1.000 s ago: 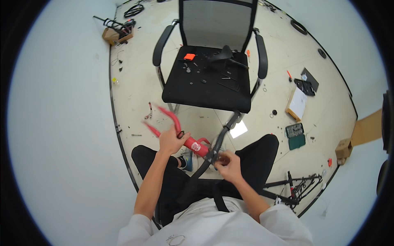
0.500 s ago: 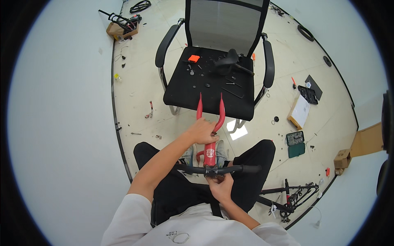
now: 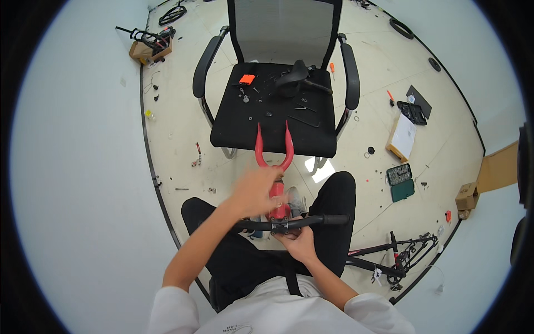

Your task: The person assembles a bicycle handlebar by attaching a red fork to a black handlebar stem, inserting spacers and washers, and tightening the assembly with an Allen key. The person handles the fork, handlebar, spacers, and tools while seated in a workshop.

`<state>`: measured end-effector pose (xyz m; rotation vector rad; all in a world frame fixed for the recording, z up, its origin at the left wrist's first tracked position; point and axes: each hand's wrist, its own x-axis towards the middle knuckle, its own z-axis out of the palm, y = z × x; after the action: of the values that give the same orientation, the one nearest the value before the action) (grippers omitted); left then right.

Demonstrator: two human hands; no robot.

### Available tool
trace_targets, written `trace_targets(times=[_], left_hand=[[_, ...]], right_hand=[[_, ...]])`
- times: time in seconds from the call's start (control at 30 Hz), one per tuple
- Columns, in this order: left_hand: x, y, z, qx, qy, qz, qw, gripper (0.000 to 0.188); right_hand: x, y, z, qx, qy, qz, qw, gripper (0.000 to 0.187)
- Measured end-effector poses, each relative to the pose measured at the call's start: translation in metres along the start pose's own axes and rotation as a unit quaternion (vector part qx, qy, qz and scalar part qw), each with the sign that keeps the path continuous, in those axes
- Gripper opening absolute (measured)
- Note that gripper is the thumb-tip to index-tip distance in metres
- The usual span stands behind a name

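Note:
A red bicycle fork (image 3: 290, 143) points away from me, its leg tips over the front of the black chair seat (image 3: 239, 132). Between my knees lies the red head tube (image 3: 277, 192), joined to the fork's near end. Black handlebars (image 3: 256, 225) cross my lap, clamped in a black stem (image 3: 280, 225). My right hand (image 3: 299, 243) grips the stem from below, its fingertips partly hidden behind it. Smeared by motion, my left hand (image 3: 253, 192) is over the left side of the head tube; whether it touches cannot be made out.
On the chair seat are a bicycle saddle (image 3: 291, 80), an orange object (image 3: 247, 79), hex keys (image 3: 304, 121) and small hardware. A black bicycle frame (image 3: 392, 259) lies right of my leg. Farther right are a green case (image 3: 402, 190) and a cardboard box (image 3: 466, 196).
My left hand has let go of the fork crown and moved back toward me and left, uncovering the crown. My right hand stays at the stem. The whole view has shifted slightly.

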<state>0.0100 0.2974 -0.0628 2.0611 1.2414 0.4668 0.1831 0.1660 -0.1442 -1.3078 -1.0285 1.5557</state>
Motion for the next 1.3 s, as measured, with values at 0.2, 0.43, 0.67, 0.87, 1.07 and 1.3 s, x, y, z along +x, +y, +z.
trace_targets(times=[0.2, 0.43, 0.67, 0.87, 1.07, 1.3], left_hand=[[-0.063, 0.019, 0.028, 0.064, 0.037, 0.058, 0.996, 0.068], [-0.064, 0.019, 0.033, 0.059, 0.062, 0.047, 0.995, 0.053], [-0.061, 0.016, 0.036, 0.052, 0.08, 0.028, 0.995, 0.046], [-0.06, 0.015, 0.029, 0.066, 0.014, 0.02, 0.998, 0.057], [-0.057, 0.016, 0.023, 0.04, -0.017, 0.001, 0.999, 0.054], [-0.058, 0.016, 0.009, -0.007, -0.072, 0.017, 0.997, 0.055]], right_hand=[[-0.016, -0.028, -0.032, -0.147, -0.103, 0.041, 0.983, 0.046], [0.001, -0.138, -0.084, -0.121, -0.247, 0.094, 0.957, 0.018], [0.238, -0.168, -0.067, -0.115, -0.099, 0.031, 0.988, 0.04], [0.413, -0.143, -0.054, -0.066, 0.127, 0.058, 0.988, 0.052], [0.452, -0.067, -0.057, -0.507, 0.135, -0.191, 0.83, 0.025], [0.443, -0.083, -0.072, -0.53, 0.035, -0.23, 0.816, 0.011]])
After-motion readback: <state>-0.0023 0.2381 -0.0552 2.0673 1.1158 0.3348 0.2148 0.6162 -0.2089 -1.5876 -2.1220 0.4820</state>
